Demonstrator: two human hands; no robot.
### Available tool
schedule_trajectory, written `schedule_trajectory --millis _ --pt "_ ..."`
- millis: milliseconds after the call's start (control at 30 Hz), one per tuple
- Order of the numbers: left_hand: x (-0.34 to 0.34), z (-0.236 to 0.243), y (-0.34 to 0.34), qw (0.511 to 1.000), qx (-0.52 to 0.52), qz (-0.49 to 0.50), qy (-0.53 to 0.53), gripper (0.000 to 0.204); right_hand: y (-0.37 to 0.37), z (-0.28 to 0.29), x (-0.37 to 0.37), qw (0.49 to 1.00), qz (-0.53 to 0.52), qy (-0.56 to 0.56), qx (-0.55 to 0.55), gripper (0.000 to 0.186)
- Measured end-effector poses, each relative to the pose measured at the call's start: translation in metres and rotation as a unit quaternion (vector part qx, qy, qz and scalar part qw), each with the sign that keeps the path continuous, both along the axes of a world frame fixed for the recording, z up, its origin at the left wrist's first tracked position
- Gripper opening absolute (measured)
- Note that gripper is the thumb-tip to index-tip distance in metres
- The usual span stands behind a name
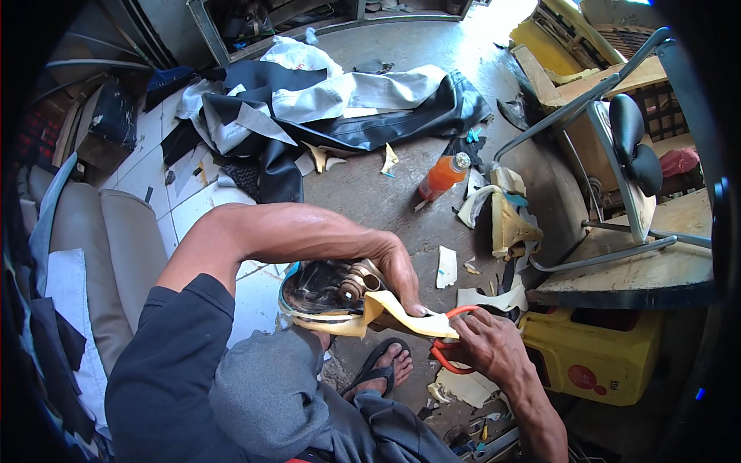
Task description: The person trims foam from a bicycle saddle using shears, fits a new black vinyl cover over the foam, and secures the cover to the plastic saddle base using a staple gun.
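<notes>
Left hand [400, 270] pressing thumb on cream foam [394, 315] along black shell [310, 287], other fingers hiding from me lol; right hand [492, 349] gripping orange-handled scissors [440, 357], fingers wrapping round handles.

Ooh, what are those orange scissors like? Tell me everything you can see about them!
The scissors have two orange-red loop handles that look smooth, maybe plastic. The person's right hand holds them up off the floor, wrapped partly over the loops. One loop sits above the other in the picture, and the handles are spread apart. They are right by the end of a pale yellow strip that looks like foam. I can't make out the blades clearly, so I can't say how they look.
</notes>
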State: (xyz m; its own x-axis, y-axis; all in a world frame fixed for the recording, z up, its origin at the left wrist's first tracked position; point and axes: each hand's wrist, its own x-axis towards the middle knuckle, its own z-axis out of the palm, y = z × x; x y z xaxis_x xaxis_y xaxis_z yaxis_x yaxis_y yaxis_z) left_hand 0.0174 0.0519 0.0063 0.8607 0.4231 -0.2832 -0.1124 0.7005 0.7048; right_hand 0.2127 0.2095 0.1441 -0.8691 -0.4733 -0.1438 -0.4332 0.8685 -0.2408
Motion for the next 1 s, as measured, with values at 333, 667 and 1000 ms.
schedule_trajectory --millis 333,667,1000 --pt "0.004 -0.014 -0.014 0.993 -0.028 0.112 0.017 0.067 0.013 -0.012 0.005 0.999 0.011 -0.022 -0.024 0.034" --pt "-0.047 -0.04 -0.054 0.85 0.055 0.481 0.209 0.065 0.027 -0.026 0.052 0.944 -0.29 0.043 -0.148 0.04" --pt "0.005 -0.005 -0.059 0.71 -0.029 0.702 -0.048 0.044 -0.036 -0.111 0.091 0.779 -0.603 -0.17 -0.03 0.064"
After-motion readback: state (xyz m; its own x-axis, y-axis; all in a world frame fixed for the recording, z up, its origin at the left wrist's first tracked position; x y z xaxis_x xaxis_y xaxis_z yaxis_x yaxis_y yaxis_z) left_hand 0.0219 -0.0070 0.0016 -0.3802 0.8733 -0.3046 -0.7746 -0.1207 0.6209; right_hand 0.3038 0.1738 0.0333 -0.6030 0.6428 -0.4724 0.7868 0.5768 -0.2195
